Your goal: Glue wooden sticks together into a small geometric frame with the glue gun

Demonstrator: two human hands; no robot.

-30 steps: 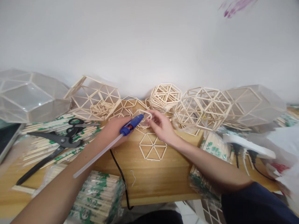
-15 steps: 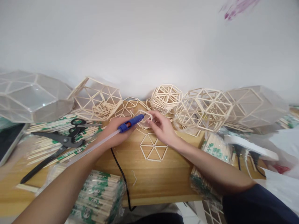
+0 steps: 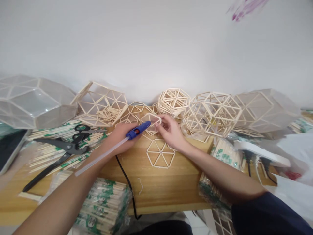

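The left hand (image 3: 123,133) is wrapped round a blue glue gun (image 3: 138,130), a pale glue stick (image 3: 102,156) jutting from its back. The right hand (image 3: 171,132) pinches a small stick frame (image 3: 156,116) at its right edge, above the table (image 3: 168,189). The hands are apart, the gun's nose between them at the frame; whether it touches is too blurred to tell.

A flat hexagon (image 3: 160,152) lies just nearer the person. Behind, to the left, an open bowl (image 3: 94,103) of sticks holds a heap of loose sticks (image 3: 109,114). A clear pack (image 3: 105,204) with green print, full of sticks laid side by side, sits at the front left; a similar bag (image 3: 225,155) of sticks lies beyond the right forearm. Shears (image 3: 69,148) and scissors (image 3: 81,133) rest on wrapped sticks (image 3: 40,160) at left. The power strip (image 3: 264,153) at right has plugs (image 3: 265,162) in it.
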